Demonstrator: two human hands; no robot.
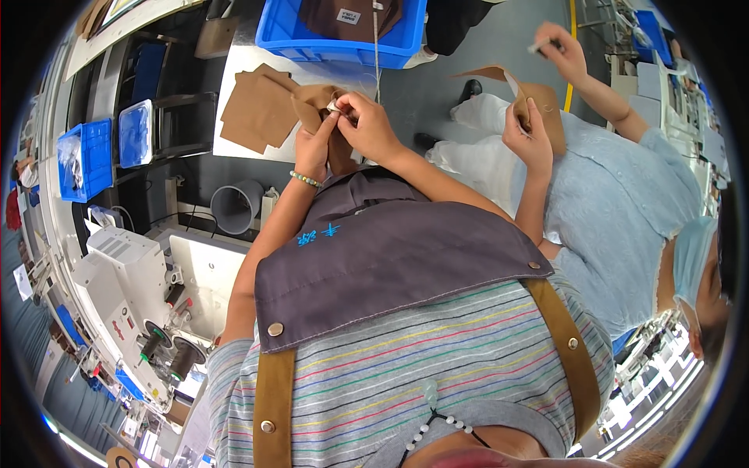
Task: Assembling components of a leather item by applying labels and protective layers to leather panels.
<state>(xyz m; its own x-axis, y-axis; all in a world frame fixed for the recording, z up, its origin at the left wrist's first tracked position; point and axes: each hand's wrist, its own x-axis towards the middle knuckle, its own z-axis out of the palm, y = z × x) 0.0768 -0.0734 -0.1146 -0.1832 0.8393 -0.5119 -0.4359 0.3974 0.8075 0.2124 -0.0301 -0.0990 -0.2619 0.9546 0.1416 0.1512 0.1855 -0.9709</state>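
At the edge of the white table [234, 78], both my hands come together on a brown piece of leather-like material [307, 111] that hangs folded below them. My left hand [314, 150], with a beaded bracelet at the wrist, is closed on the brown piece, thumb pointing up. Close against it, my right hand [368, 131] pinches at a small white bit [334, 106] between the fingertips; what that bit is I cannot make out. A thin loose thread shows near the fingers. To the left of my hands lies a stack of flat brown pieces [256, 109].
A blue bin [339, 53] with brown pieces stands beyond my hands. On the right, a co-worker holds another brown piece [550, 117] and a small tool [541, 47]. A white sewing machine [117, 288], grey waste bin [236, 207] and blue crate [87, 160] are left.
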